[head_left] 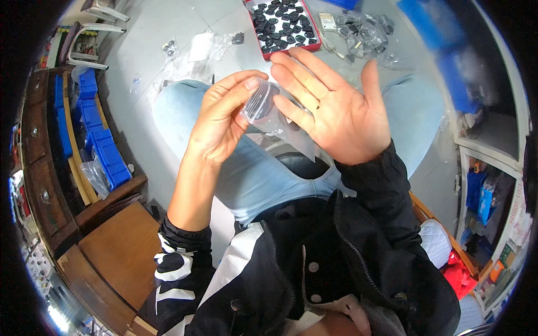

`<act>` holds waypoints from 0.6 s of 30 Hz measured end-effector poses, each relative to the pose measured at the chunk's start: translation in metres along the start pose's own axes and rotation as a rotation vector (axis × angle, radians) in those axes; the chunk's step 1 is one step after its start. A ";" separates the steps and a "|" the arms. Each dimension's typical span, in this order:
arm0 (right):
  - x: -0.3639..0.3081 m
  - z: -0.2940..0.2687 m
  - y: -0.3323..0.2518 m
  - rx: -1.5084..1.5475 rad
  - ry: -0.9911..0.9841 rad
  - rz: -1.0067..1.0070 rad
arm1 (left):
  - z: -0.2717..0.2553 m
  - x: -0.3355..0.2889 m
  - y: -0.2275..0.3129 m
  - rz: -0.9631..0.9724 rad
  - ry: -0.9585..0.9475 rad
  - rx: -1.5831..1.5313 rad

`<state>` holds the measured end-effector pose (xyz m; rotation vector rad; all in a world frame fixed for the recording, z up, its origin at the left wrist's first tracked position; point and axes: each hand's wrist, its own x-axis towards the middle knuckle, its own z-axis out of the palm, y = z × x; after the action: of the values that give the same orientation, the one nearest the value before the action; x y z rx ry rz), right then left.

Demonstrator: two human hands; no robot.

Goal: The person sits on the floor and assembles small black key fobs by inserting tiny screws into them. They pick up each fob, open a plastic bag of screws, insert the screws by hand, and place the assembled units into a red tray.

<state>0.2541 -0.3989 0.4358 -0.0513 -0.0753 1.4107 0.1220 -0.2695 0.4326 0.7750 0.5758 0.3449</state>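
Note:
Between the thumb and fingers of my left hand point(227, 109) is a small clear zip bag point(297, 137), pinched near its lined zip edge. A dark shape shows through the bag by that edge; I cannot make out what it is. My right hand point(342, 109) is palm up with the fingers stretched out, its fingertips beside the bag. A tiny dark speck point(318, 107) lies on the right palm at the base of the fingers. Beyond my hands, a red-rimmed box point(320, 43) on the floor holds many black key fob shells point(280, 25).
Clear plastic bags point(202, 47) and small parts lie on the grey floor point(154, 22). Tangled cables in plastic point(361, 33) are right of the box. Blue bins point(106, 157) and a wooden drawer cabinet point(42, 168) line the left; a white-framed cabinet point(462, 168) stands right.

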 end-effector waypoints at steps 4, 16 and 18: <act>0.000 0.009 0.002 0.002 -0.004 -0.057 | -0.005 -0.003 0.005 0.134 0.219 0.352; 0.006 0.012 0.001 -0.143 0.062 -0.208 | 0.016 0.006 0.001 0.547 0.245 1.215; 0.008 0.013 0.005 -0.270 0.077 -0.292 | 0.021 0.009 -0.005 0.510 0.255 1.126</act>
<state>0.2490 -0.3899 0.4488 -0.3067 -0.2012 1.0981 0.1427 -0.2803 0.4377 2.0005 0.8081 0.5979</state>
